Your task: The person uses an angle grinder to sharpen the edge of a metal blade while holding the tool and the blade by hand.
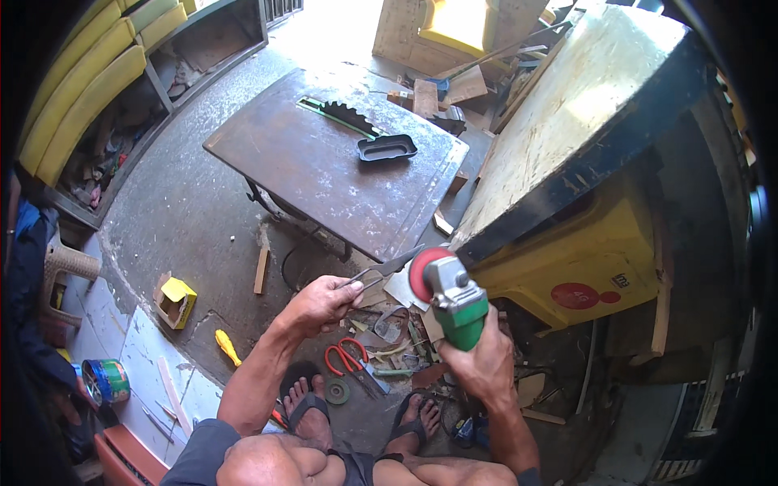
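Note:
My left hand [326, 303] is closed round the looped metal handle of a dark blade [399, 262]. The blade points up and to the right, its far part lying by the red disc [420, 274] of an angle grinder. My right hand [484, 356] grips this green and grey angle grinder [459, 306] by its body, disc side toward the blade. Whether disc and blade touch, I cannot tell. Below them on the floor lie red-handled scissors [347, 356] and a loose grinding disc [336, 391], near my sandalled feet.
Ahead stands a low metal table [316, 162] bearing a black tray [386, 148] and a dark toothed strip [348, 117]. A large worn panel [567, 121] rises at right above a yellow casing [575, 259]. At left are a yellow carton [176, 301], yellow-handled tool [228, 347] and tin [106, 381].

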